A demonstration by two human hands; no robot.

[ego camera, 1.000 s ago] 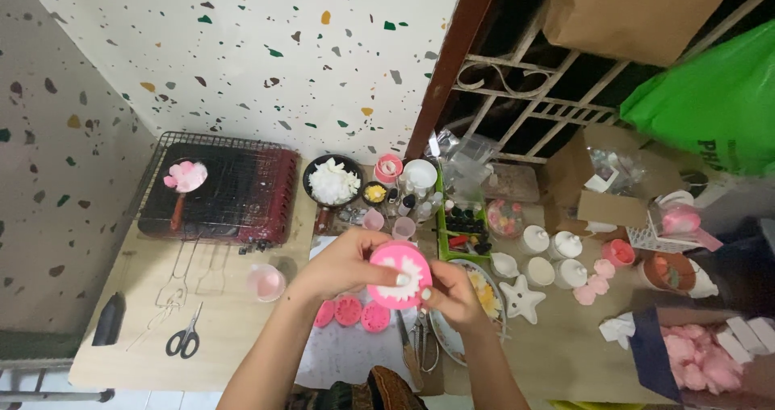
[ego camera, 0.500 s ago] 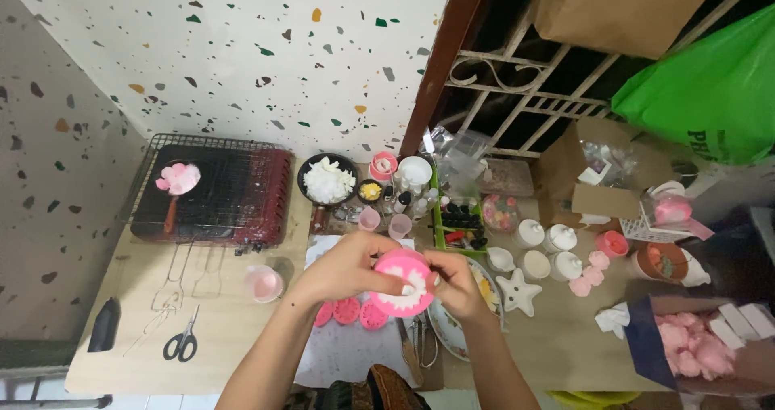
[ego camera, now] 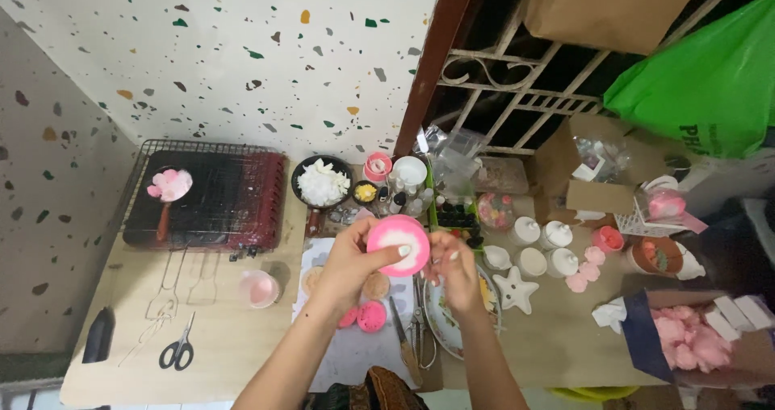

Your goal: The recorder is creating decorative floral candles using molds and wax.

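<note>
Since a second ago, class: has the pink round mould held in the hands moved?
Yes. The pink round mould has moved up the view, away from the small pink pieces below it and closer to the black bowl.

left hand (ego camera: pixel 353 258): bare, no ring or watch seen, nails painted pale | right hand (ego camera: pixel 452 266): bare, pale nails too | forearms: bare, no sleeves | lap at bottom edge: patterned brown and dark cloth, possibly a garment

Right of the fingers (ego camera: pixel 402 251) stand four white jars (ego camera: pixel 542 244); left lie one pair of scissors (ego camera: pixel 178 351) and one pink cup (ego camera: pixel 260 288).
</note>
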